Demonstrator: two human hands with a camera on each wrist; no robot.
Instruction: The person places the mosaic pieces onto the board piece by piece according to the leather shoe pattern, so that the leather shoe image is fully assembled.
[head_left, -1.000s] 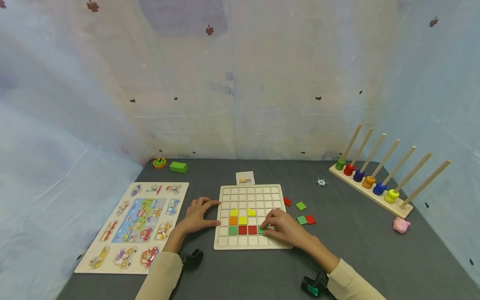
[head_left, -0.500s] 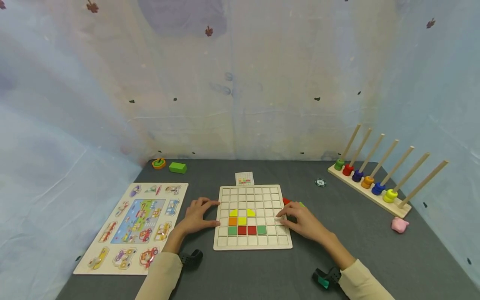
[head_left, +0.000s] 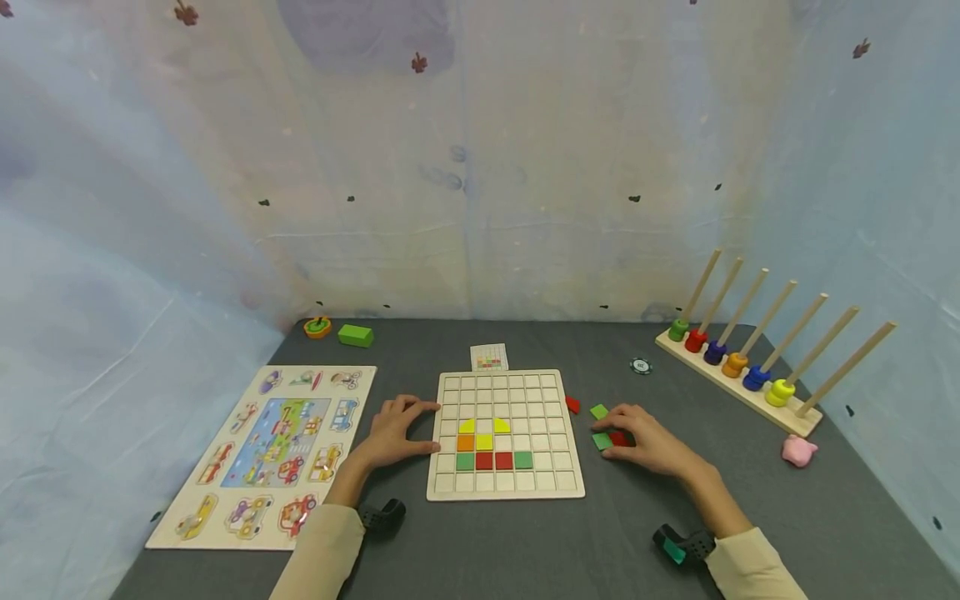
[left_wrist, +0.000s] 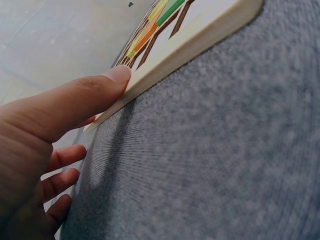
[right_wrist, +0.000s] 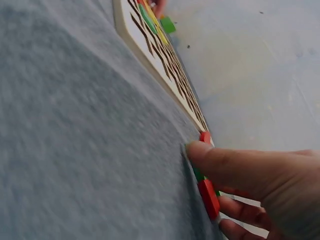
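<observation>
The right hand [head_left: 651,443] has left the grid board [head_left: 505,487] since a second ago, when its fingers were on the green tile [head_left: 523,459] in the lower coloured row. That tile now lies free in its cell, and the hand rests on the grey tabletop [head_left: 750,467] right of the board. Its curled fingers close round the red tile [head_left: 617,437], thumb beside the loose green tile [head_left: 602,441]. Another green tile [head_left: 598,411] and a red tile [head_left: 573,404] lie just beyond, near the board's right edge.

The left hand [head_left: 395,431] has not moved: thumb and straight fingers press the board's left edge, gripping nothing.

The vehicle puzzle [head_left: 270,454] lies well left, and the peg rack [head_left: 742,375] and pink pig [head_left: 798,450] well right, leaving bare cloth between them and the hands.
</observation>
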